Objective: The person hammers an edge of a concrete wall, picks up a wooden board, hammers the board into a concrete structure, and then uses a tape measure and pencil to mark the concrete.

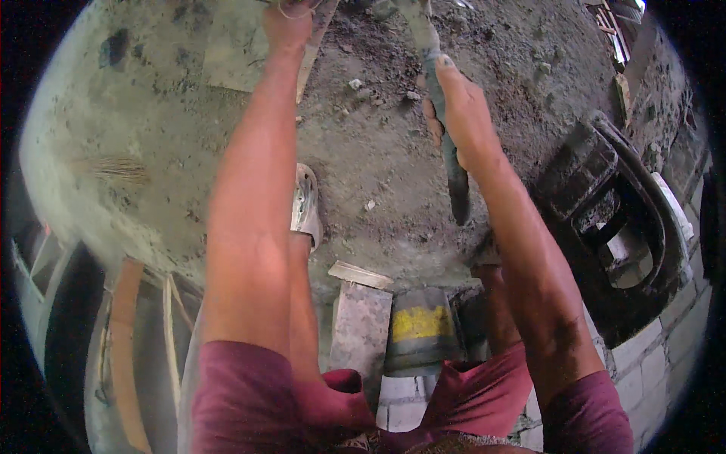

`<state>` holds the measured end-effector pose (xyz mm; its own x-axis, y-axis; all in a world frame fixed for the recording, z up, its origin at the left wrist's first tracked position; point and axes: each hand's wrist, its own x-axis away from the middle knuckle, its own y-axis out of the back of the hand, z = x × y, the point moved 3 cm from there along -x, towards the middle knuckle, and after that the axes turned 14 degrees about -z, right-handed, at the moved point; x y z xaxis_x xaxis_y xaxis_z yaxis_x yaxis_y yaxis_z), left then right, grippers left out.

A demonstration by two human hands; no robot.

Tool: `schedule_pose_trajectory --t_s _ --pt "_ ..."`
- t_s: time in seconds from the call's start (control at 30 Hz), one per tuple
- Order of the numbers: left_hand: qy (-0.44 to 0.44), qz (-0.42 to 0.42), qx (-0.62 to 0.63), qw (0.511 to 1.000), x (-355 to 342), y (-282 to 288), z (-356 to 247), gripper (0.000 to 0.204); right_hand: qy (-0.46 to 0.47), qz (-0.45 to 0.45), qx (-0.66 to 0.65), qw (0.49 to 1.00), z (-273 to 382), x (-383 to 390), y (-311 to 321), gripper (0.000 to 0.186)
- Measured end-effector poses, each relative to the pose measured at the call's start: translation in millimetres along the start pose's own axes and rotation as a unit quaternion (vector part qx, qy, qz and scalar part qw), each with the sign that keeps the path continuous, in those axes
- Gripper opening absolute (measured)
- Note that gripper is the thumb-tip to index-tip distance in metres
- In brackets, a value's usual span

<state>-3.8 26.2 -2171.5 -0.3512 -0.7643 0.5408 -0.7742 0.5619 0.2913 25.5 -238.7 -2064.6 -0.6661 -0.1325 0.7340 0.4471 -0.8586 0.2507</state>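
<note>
My right hand [465,110] is wrapped round the dark, rod-like handle [457,189] of a tool. Its upper part is paler grey and runs out at the top edge, so the tool's head cannot be made out. My left hand [290,26] reaches to the top edge, where a thin loop crosses it. Its fingers are mostly cut off, and whether they hold anything is hidden. Below that hand lies a flat, pale board [238,57] on the rough, grey ground.
A dark moulded frame with openings [597,303] stands at the right beside grey blocks [654,367]. Close to my legs are a dark bucket with a yellow patch [423,324] and a pale block [359,321]. Straw-like bristles [117,168] lie at left; rubble dots the ground.
</note>
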Motion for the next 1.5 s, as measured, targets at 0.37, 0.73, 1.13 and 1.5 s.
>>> schedule_pose_trajectory --t_s 0.37,0.73,1.13,1.5 --pt "-0.027 -0.13 0.063 0.989 66.9 44.9 65.7 0.01 -0.111 -0.083 -0.011 0.99 -11.2 -14.9 10.0 0.048" --pt "-0.118 -0.115 -0.054 0.985 5.2 21.7 8.8 0.029 -0.052 -0.059 0.066 0.995 1.7 -20.1 -17.0 0.047" --pt "-0.463 -0.24 -0.305 0.797 42.9 38.7 55.5 0.012 0.282 0.026 0.308 0.908 51.3 -36.6 -77.5 0.05" --pt "-0.455 -0.25 -0.314 0.795 48.9 47.9 62.1 0.021 0.5 0.01 0.25 0.829 135.5 13.5 -150.8 0.044"
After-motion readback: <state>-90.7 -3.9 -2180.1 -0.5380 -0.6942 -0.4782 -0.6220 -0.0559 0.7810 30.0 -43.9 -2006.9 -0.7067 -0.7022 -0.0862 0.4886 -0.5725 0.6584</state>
